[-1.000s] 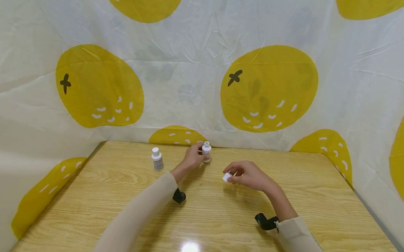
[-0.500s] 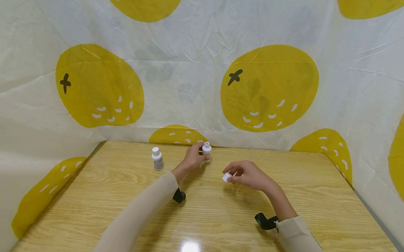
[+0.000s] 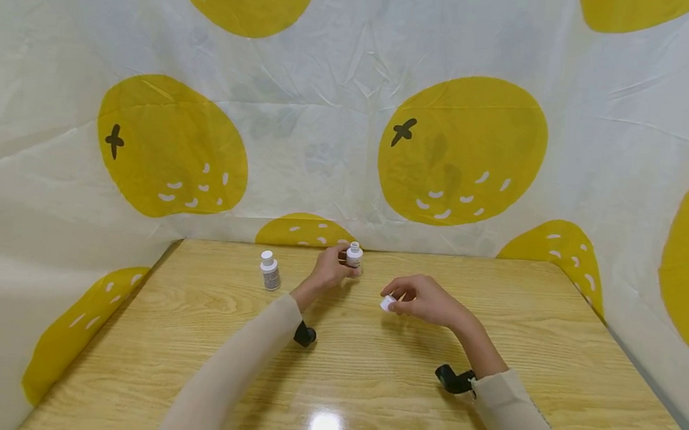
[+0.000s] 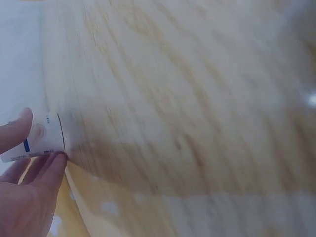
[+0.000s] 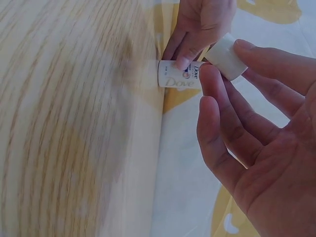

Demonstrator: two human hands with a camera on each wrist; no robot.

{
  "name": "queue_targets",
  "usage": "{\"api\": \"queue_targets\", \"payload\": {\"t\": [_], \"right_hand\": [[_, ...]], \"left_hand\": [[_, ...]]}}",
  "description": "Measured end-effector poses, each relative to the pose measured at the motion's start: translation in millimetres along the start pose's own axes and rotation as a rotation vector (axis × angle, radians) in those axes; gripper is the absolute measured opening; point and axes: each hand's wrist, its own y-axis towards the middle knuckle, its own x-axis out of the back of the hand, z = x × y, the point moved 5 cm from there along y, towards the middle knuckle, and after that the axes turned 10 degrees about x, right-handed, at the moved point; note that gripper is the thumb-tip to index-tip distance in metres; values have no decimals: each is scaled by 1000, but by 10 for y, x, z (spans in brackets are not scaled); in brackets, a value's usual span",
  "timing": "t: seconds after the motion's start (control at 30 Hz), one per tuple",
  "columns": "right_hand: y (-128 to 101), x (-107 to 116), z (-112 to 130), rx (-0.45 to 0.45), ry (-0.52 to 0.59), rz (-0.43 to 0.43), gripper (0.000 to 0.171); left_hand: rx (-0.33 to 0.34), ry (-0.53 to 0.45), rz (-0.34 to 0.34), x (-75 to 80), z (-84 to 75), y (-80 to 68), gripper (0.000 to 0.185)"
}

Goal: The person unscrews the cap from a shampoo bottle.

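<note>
Near the table's back edge, my left hand (image 3: 329,268) grips a small white bottle (image 3: 354,253) with its thumb and fingers around the sides. The bottle is uncapped, and its bare neck points up. "Dove" is printed on the label of this bottle (image 5: 180,75) in the right wrist view. I cannot tell for sure whether its base touches the table. To the right and nearer, my right hand (image 3: 425,300) pinches a white cap (image 3: 387,303) above the wood, apart from the bottle. A second white bottle (image 3: 270,271), with its cap on, stands upright left of my left hand.
The wooden table (image 3: 368,379) reaches back to a pale cloth (image 3: 313,152) printed with large yellow fruit shapes. That cloth hangs behind and along both sides. A black wrist mount (image 3: 455,379) juts from the right wrist, and another (image 3: 305,334) from the left.
Both hands keep their holds and stay nearly in place. The bottle in my left hand looks slightly raised. The whole head view has shifted a little.
</note>
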Motion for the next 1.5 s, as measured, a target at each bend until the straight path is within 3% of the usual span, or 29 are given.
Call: {"api": "queue_targets", "payload": {"t": [0.3,0.53,0.8,1.07,1.2,1.33,1.5], "right_hand": [[-16,44,-22,-100,25,-76,33],[-4,59,-84,-136,53,-119,28],[90,103,-140,-157,-23,-186,22],[266,168,-248,-188,-100,-222,23],[334,182,-321,-221,-138,-219,29],[389,192,-399,-244,-168,-228,29],[466,192,-510,-254,-204,-244,26]], "left_hand": [[97,-59,6,152,60,-156,64],[94,-112,23,269,130,-310,65],[89,-162,3,391,159,-580,62],[88,-249,21,624,246,-895,51],[82,-235,11,794,267,-1042,45],[76,-190,-16,953,331,-1129,42],[110,-204,-49,1098,478,-1184,42]]}}
